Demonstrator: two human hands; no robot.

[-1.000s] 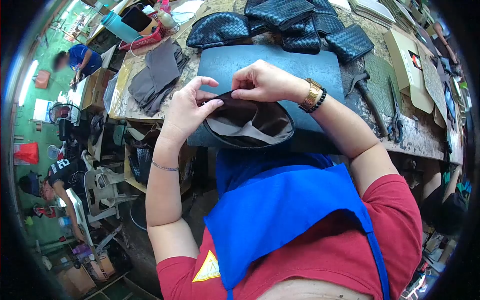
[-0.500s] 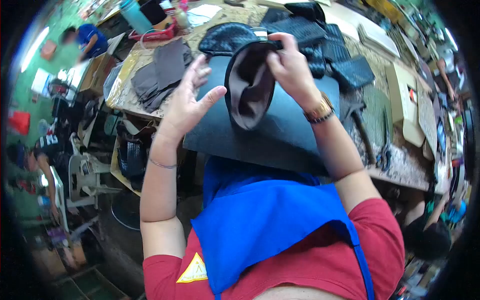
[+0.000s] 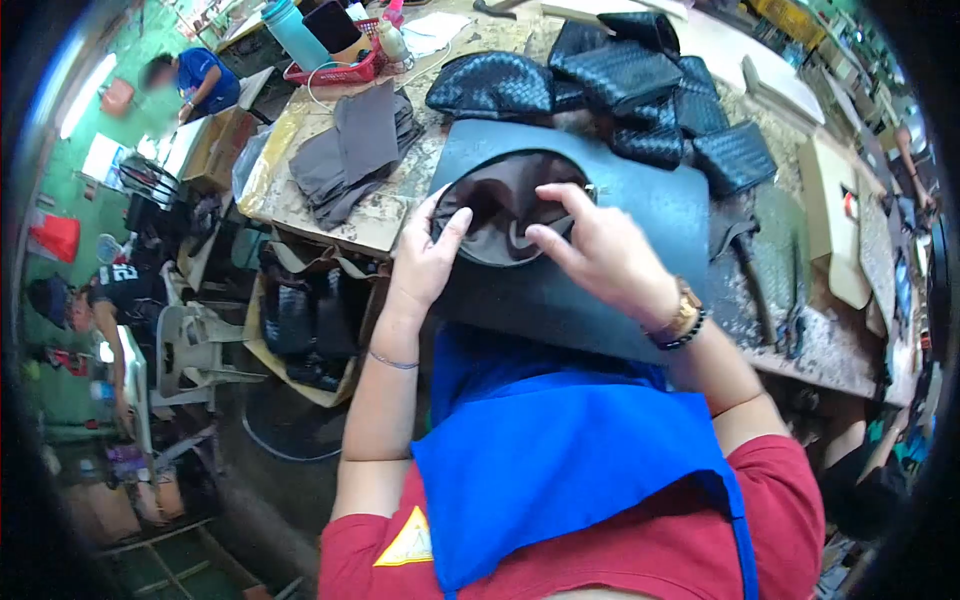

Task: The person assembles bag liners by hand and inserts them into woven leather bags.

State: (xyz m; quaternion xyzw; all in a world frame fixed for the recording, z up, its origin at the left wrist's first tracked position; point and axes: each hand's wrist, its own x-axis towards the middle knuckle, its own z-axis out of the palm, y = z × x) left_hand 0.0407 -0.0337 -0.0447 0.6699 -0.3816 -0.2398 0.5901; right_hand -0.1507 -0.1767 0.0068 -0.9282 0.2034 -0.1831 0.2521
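Note:
A black pouch (image 3: pixel 490 195) with dark brown lining lies with its round mouth spread and facing up, so the creased lining shows. My left hand (image 3: pixel 424 262) grips its left rim, thumb over the edge and fingers mostly hidden along the outside. At the right side of the mouth is my right hand (image 3: pixel 618 258), its thumb and index finger stretched apart over the lining; its other fingers are partly hidden. Beneath the pouch is a smooth black board (image 3: pixel 580 310). Several black woven-pattern pouches (image 3: pixel 620 80) are heaped behind it.
Brown fabric pieces (image 3: pixel 355 145) are stacked on the worktable at the left. A red basket (image 3: pixel 340 68) with a bottle stands farther back. A hammer (image 3: pixel 752 280) lies right of the board. A box of black items (image 3: pixel 310 320) sits below the table's left edge.
The pouch has gone from raised and upright to lower, mouth up. My left hand has taken its rim; my right hand has released the edge and moved to the opening.

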